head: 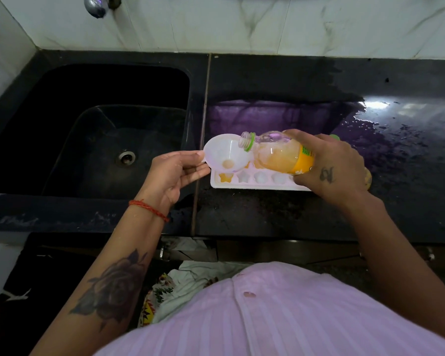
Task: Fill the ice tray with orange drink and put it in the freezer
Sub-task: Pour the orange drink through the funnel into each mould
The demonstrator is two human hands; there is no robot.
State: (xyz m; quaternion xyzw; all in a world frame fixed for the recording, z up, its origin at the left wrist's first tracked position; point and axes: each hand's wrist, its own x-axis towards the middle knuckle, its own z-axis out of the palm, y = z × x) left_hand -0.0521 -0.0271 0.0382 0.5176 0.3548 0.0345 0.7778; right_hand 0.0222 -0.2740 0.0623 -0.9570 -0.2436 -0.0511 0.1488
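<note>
Looking down through the head camera, I see my right hand [329, 168] wrapped over the body of the orange drink bottle [278, 152], fingers curled round its labelled lower half. The bottle lies tipped nearly flat, its open neck with the green ring pointing left over the rim of the white funnel [224, 152]. Orange drink pools along the lower side of the bottle; the upper part near the neck is clear.

My left hand [175, 176] pinches the funnel's small tab between thumb and fingertips, the other fingers loosely bent beneath. A little pale liquid sits at the funnel's throat, which stands over the leftmost end of the ice tray [257, 185].

The white tray rests flat on the dark countertop [242, 217], just right of the sink [88, 129], directly under both hands. Its nearest left pocket holds orange drink; the star-shaped pockets beside it in the front row look white and unfilled. The tray's right end is hidden behind my right hand. The counter to the right is wet.
</note>
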